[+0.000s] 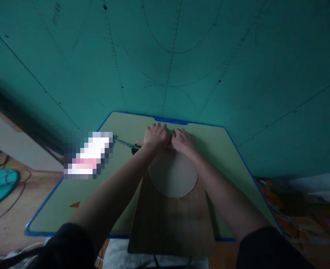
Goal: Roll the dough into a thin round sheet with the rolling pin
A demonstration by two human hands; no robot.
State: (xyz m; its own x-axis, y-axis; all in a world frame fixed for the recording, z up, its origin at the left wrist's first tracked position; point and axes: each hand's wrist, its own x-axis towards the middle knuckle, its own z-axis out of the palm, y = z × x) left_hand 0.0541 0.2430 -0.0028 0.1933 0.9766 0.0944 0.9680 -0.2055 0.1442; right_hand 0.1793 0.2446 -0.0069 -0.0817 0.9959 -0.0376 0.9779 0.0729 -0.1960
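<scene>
Pale disc (174, 175) flat on the board (172, 224), between the forearms; left hand (157, 135) and right hand (184, 140) side by side at its far edge, fingers curled, and what they grip, can't tell!

My left hand (157, 135) and right hand (184, 140) are side by side at the far end of the sheet (174, 175), which lies on the board (172, 224). The board lies on the table (221, 160), jutting past its near edge. Scissors (130, 145) lie left of my hands; farther left, a pixelated object (93, 153). Behind the table is the wall (182, 74).
</scene>
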